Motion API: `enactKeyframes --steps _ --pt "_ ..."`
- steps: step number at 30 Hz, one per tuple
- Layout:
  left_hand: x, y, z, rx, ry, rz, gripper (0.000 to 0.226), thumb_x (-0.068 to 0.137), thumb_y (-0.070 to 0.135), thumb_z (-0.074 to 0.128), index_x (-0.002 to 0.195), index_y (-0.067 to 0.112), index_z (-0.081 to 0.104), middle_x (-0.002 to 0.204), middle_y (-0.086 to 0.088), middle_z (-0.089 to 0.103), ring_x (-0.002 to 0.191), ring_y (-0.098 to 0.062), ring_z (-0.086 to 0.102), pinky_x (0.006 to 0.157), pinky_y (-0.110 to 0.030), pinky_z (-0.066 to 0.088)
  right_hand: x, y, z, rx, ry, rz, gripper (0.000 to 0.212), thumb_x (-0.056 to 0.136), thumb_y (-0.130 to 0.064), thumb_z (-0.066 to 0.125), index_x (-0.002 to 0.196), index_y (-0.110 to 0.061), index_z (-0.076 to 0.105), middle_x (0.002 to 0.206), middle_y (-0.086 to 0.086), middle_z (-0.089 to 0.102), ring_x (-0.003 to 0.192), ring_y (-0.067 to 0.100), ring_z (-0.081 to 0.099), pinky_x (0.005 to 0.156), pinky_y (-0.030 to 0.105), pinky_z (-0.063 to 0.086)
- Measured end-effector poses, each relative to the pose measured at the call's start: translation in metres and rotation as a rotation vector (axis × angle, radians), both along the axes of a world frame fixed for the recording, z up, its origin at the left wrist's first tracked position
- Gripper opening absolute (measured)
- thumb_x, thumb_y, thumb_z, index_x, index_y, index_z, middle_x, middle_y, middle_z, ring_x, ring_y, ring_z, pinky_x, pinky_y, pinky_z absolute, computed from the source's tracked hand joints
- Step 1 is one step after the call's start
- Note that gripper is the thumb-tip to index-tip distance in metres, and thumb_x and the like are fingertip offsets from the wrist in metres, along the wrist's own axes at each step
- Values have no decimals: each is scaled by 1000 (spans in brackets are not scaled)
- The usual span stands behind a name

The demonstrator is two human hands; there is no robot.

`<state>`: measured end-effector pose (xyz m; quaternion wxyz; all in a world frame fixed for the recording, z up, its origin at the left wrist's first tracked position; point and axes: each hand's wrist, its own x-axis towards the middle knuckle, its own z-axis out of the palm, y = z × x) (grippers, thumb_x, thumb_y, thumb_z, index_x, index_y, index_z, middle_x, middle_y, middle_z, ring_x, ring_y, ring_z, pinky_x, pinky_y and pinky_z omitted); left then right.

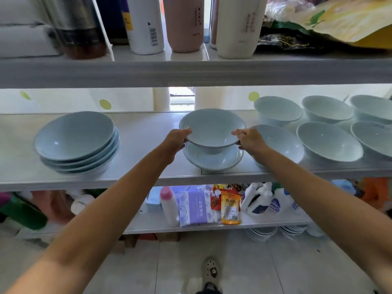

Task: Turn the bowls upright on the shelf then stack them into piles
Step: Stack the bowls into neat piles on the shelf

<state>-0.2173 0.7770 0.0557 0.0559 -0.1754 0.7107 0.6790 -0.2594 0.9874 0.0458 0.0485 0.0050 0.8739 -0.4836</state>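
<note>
The left hand (177,137) and right hand (250,140) pinch opposite rims of an upright pale blue ceramic bowl (212,128). It sits level directly over a matching bowl (212,161) near the white shelf (148,132) front edge; I cannot tell whether they touch. A stacked pile (74,143) stands left and loose bowls (328,141) crowd the right.

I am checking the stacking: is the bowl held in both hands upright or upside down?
Upright. The held bowl shows its open inside, and its foot points down toward the bowl beneath it.
</note>
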Motion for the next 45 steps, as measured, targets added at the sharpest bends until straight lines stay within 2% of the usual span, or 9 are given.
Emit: enactKeyframes --steps 4,10,16,19,22,25,27,31,45 --pt "12 0 -12 -57 -16 33 39 95 23 51 126 0 54 106 -8 57 97 -19 54 85 -27 40 17 -3 -7 67 -17 22 38 100 -25 39 126 -5 60 128 17 58 118 33 53 101 39 40" --pt "24 4 -22 -239 -6 13 43 96 30 48 124 -2 54 118 -15 56 110 -27 53 95 -34 39 33 -5 -18 117 -24 21 42 103 -27 32 128 -3 55 131 18 55 119 33 50 99 37 39" --pt "26 12 -33 -447 11 -151 33 101 31 37 85 8 53 99 -13 54 96 -25 49 87 -34 37 33 2 -24 251 -15 94 44 104 -29 24 137 -12 49 144 10 47 131 29 42 107 36 33" --pt "21 13 -37 -500 -19 -215 41 101 34 34 78 10 58 112 -22 57 111 -32 51 97 -37 37 31 6 -29 334 5 114 45 103 -33 25 137 -15 49 142 9 50 128 30 47 104 37 36" --pt "14 12 -34 -557 -31 -238 40 100 36 35 110 9 62 142 -23 40 138 -36 28 114 -43 26 31 12 -31 385 68 74 43 102 -35 31 137 -19 50 143 8 49 126 31 49 101 39 40" --pt "-3 15 -32 -718 52 -139 48 97 39 37 137 14 47 152 -24 22 141 -37 21 117 -44 22 27 27 -26 418 157 -31 44 101 -37 32 122 -11 61 127 17 60 107 34 58 86 38 46" --pt "-11 23 -27 -777 124 -91 49 99 36 38 143 16 40 155 -23 16 143 -36 19 116 -42 19 19 43 -23 421 173 -99 46 101 -37 31 117 -7 63 115 21 65 100 35 58 82 39 46" --pt "-31 48 -20 -778 206 -123 54 99 38 39 148 18 29 158 -15 15 146 -33 17 117 -45 19 -9 81 -18 400 95 -172 49 102 -40 27 139 -15 47 139 15 52 126 37 45 105 43 36" --pt "-135 182 -11 -718 157 -387 56 100 40 36 150 18 23 155 -8 29 142 -29 30 115 -43 24 -119 183 -21 530 -71 -69 54 101 -44 19 149 -19 26 153 12 33 139 37 28 116 43 20"
